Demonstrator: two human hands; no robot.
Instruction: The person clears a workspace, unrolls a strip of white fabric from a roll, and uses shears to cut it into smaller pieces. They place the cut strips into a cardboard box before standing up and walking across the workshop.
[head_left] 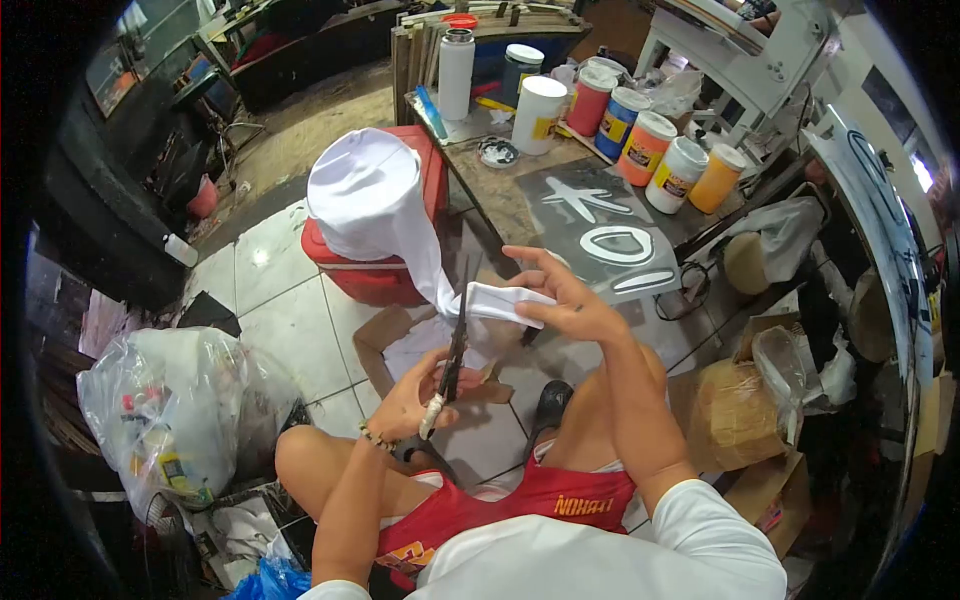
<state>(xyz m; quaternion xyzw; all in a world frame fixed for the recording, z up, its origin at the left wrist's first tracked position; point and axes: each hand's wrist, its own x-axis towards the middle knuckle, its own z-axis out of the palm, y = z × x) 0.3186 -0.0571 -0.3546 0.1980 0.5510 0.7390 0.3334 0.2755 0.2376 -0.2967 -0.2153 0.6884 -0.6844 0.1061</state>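
My left hand (408, 398) is closed around the handles of a pair of dark scissors (456, 350), one handle wrapped in something whitish. The blades point away from me and lie across a strip of white fabric (490, 303); whether they are apart there, I cannot tell. My right hand (575, 300) pinches the strip's near end between thumb and fingers. From the strip, the fabric runs up to a large white roll (362, 185) resting on a red box (434, 165). Below my hands, an open cardboard box (372, 340) contains white fabric pieces (428, 345).
Several paint jars (648, 145) stand on a worn table (480, 185) ahead, beside a dark sheet with white lettering (605, 235). A stuffed clear plastic bag (180, 400) sits at left. Cardboard boxes (735, 410) lie at right, near a leaning panel (870, 230).
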